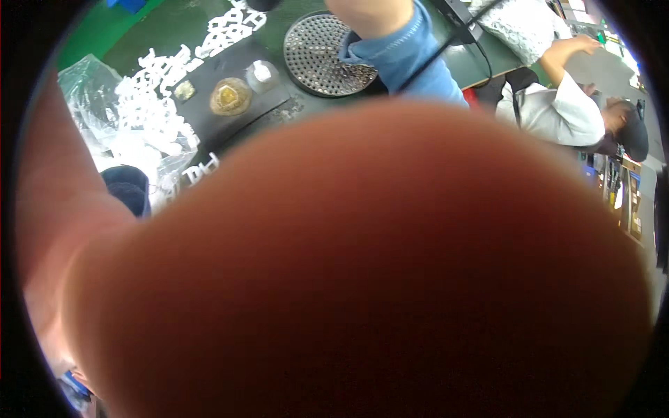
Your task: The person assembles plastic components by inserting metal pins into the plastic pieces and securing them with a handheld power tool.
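A blurred hand, apparently my left hand (pixel 348 258), lies very close in front of the camera and covers most of the view. Its fingers cannot be made out. At the top edge, my right hand (pixel 373 15) shows only in part, coming out of a blue denim sleeve (pixel 411 56); its fingers are cut off by the edge. Beside that wrist lies a round metal plate full of holes (pixel 306 52). Left of the plate, a dark flat board (pixel 233 63) carries a yellowish round lump (pixel 230 96), a small clear dish with something white (pixel 262 73) and a small pale yellow piece (pixel 185 90).
Many small white plastic parts (pixel 153 97) are heaped at the left, partly on a clear plastic bag (pixel 87 87). The table (pixel 185 28) is dark green. A black cable (pixel 446 45) crosses near the sleeve. A person in white (pixel 557 115) sits at the right, near a whitish bag (pixel 519 31).
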`<state>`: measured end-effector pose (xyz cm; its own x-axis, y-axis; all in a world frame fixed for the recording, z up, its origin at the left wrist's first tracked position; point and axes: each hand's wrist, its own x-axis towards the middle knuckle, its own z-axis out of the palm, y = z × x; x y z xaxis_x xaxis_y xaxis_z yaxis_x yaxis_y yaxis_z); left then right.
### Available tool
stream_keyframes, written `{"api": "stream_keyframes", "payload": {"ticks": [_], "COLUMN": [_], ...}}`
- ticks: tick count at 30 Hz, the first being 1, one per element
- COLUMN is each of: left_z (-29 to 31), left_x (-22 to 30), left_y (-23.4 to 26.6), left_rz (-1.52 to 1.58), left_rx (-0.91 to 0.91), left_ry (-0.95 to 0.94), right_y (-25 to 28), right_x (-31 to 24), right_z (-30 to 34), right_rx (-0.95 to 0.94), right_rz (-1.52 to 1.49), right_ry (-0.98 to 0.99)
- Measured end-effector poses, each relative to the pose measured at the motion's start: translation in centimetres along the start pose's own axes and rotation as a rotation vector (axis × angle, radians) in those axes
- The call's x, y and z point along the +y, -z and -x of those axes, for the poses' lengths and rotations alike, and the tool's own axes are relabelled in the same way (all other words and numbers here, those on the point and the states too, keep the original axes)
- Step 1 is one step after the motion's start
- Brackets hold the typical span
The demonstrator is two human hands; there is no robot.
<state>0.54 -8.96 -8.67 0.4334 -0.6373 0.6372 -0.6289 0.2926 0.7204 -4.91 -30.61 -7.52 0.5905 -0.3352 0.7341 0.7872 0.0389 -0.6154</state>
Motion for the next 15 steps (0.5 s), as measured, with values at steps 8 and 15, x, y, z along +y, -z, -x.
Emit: {"api": "stream_keyframes", "payload": {"ticks": [8,15], "left_z": [-0.2,-1.5], "left_x": [0.1,0.0], "left_y": [0.5,1.4], "left_rz": [-0.025,-0.065], "left_rx": [-0.023,-0.054], "left_ry": [-0.005,-0.052], "right_y": [1.3,1.2], "right_x": [-4.0,-4.2], "right_z": [1.5,2.1], "right_rx": [0.126,0.121], "right_rz": [0.27,0.206], "right_ry": [-0.096,-0.137]}}
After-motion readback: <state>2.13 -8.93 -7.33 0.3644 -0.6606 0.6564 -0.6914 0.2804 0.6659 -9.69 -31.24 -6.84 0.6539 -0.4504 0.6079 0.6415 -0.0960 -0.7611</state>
